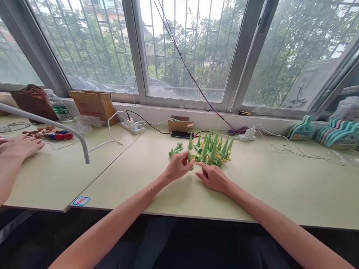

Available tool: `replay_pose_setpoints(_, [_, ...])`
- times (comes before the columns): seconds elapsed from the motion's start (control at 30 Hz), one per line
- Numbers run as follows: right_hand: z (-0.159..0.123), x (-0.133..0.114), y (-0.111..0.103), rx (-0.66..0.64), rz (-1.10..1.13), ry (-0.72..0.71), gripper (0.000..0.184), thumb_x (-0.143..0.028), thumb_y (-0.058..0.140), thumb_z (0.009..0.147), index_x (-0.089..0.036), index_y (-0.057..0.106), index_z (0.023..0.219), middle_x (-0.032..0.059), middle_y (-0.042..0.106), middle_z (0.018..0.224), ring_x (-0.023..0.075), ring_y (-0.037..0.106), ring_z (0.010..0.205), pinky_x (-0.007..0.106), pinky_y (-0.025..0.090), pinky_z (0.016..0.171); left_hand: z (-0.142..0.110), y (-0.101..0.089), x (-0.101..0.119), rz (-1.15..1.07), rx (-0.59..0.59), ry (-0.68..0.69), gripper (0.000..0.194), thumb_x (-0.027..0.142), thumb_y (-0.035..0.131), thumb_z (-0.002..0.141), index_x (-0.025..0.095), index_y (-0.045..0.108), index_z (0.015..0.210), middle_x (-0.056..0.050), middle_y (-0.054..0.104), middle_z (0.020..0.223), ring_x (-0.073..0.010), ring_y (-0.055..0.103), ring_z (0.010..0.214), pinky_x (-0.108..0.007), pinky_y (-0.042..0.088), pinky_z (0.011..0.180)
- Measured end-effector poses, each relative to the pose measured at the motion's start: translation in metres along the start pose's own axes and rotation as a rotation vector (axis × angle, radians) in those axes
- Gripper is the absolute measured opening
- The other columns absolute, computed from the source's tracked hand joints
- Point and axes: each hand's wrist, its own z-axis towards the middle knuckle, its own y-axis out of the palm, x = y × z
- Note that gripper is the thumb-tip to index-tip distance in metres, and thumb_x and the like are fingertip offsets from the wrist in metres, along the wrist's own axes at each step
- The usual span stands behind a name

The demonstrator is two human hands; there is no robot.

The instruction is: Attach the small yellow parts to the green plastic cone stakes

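Near the middle of the table my left hand (179,165) is closed on a small green cone (189,156), pinched upright between thumb and fingers. Close beside it is my right hand (214,177), index finger stretched toward the cone's lower part and thumb apart from it. Nothing shows between those two fingers; whether the fingertip touches the cone is too small to tell. Just beyond both hands stands a cluster of green cones (213,149) with small yellow parts (226,157) among them. A few more green pieces (177,147) lie left of the cluster.
A black phone (182,135) and a small open cardboard box (180,123) sit behind the cones. Power strips (132,127) and cables run along the window wall. Teal plastic pieces (301,129) stand at right. Another person's hand (21,146) works at left, near a white curved bar (56,123).
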Motion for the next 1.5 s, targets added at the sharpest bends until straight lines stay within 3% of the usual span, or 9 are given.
replay_pose_setpoints(0.2, [0.007, -0.004, 0.001, -0.008, -0.092, 0.045, 0.036, -0.028, 0.041, 0.097, -0.017, 0.047, 0.13, 0.0006, 0.065, 0.072, 0.0162, 0.061, 0.065, 0.024, 0.038, 0.064, 0.001, -0.003, -0.002, 0.079, 0.106, 0.014, 0.019, 0.029, 0.054, 0.086, 0.019, 0.047, 0.071, 0.006, 0.044, 0.056, -0.0073, 0.034, 0.045, -0.022, 0.033, 0.048])
replay_pose_setpoints(0.33, [0.023, -0.012, 0.005, -0.038, -0.213, 0.064, 0.035, -0.028, 0.04, 0.096, -0.017, 0.048, 0.128, 0.0055, 0.069, 0.083, 0.019, 0.064, 0.069, 0.025, 0.036, 0.062, 0.0, -0.001, -0.005, 0.122, 0.11, 0.001, 0.02, 0.029, 0.054, 0.086, 0.019, 0.048, 0.07, 0.005, 0.047, 0.057, -0.0082, 0.036, 0.044, -0.023, 0.033, 0.048])
replay_pose_setpoints(0.47, [0.036, -0.018, 0.011, -0.006, -0.213, 0.131, 0.033, -0.024, 0.035, 0.096, -0.017, 0.049, 0.126, 0.005, 0.069, 0.077, 0.0194, 0.064, 0.067, 0.025, 0.034, 0.06, -0.001, 0.0, -0.007, 0.15, 0.114, -0.021, 0.021, 0.03, 0.054, 0.086, 0.02, 0.047, 0.07, 0.004, 0.049, 0.058, -0.0097, 0.039, 0.046, -0.025, 0.035, 0.051])
replay_pose_setpoints(0.6, [0.039, -0.022, 0.012, -0.019, -0.212, 0.196, 0.035, -0.026, 0.034, 0.098, -0.017, 0.048, 0.128, 0.0062, 0.069, 0.077, 0.0205, 0.066, 0.07, 0.025, 0.036, 0.061, 0.001, 0.001, -0.007, 0.174, 0.108, -0.036, 0.022, 0.031, 0.053, 0.087, 0.02, 0.047, 0.069, 0.003, 0.049, 0.058, -0.011, 0.041, 0.048, -0.026, 0.034, 0.052])
replay_pose_setpoints(0.8, [0.042, -0.025, 0.009, -0.096, -0.267, 0.187, 0.043, -0.025, 0.035, 0.096, -0.015, 0.04, 0.138, 0.0094, 0.071, 0.083, 0.0234, 0.067, 0.073, 0.028, 0.039, 0.064, 0.003, 0.003, -0.006, 0.192, 0.137, -0.056, 0.026, 0.035, 0.049, 0.091, 0.02, 0.048, 0.07, 0.002, 0.05, 0.058, -0.0118, 0.041, 0.048, -0.027, 0.034, 0.053])
replay_pose_setpoints(1.07, [0.044, -0.025, 0.006, -0.162, -0.293, 0.137, 0.042, -0.021, 0.036, 0.095, -0.016, 0.044, 0.136, 0.012, 0.072, 0.092, 0.0242, 0.068, 0.082, 0.028, 0.041, 0.068, 0.004, 0.003, -0.002, 0.159, 0.046, -0.126, 0.025, 0.033, 0.043, 0.093, 0.02, 0.049, 0.072, 0.002, 0.05, 0.057, -0.0138, 0.047, 0.047, -0.028, 0.036, 0.053])
replay_pose_setpoints(1.27, [0.039, -0.023, 0.004, -0.147, -0.225, 0.128, 0.034, -0.023, 0.038, 0.095, -0.017, 0.055, 0.123, 0.0116, 0.071, 0.097, 0.0229, 0.067, 0.086, 0.026, 0.04, 0.067, 0.003, 0.004, -0.005, 0.14, 0.003, -0.123, 0.02, 0.033, 0.045, 0.092, 0.019, 0.051, 0.078, -0.001, 0.057, 0.068, -0.0137, 0.049, 0.05, -0.029, 0.039, 0.055])
replay_pose_setpoints(1.37, [0.037, -0.019, 0.005, -0.108, -0.158, 0.121, 0.031, -0.024, 0.038, 0.095, -0.018, 0.056, 0.119, 0.0094, 0.07, 0.093, 0.0217, 0.066, 0.082, 0.024, 0.038, 0.065, 0.002, 0.005, -0.008, 0.133, -0.005, -0.131, 0.018, 0.033, 0.046, 0.092, 0.02, 0.051, 0.08, -0.001, 0.059, 0.07, -0.0145, 0.051, 0.053, -0.029, 0.041, 0.057])
replay_pose_setpoints(1.5, [0.036, -0.017, 0.007, -0.043, -0.072, 0.154, 0.034, -0.029, 0.035, 0.099, -0.02, 0.05, 0.128, 0.0059, 0.069, 0.081, 0.0192, 0.064, 0.071, 0.024, 0.039, 0.065, 0.003, 0.005, -0.009, 0.136, 0.001, -0.122, 0.017, 0.033, 0.045, 0.092, 0.02, 0.051, 0.082, -0.002, 0.06, 0.071, -0.0153, 0.053, 0.055, -0.029, 0.042, 0.058])
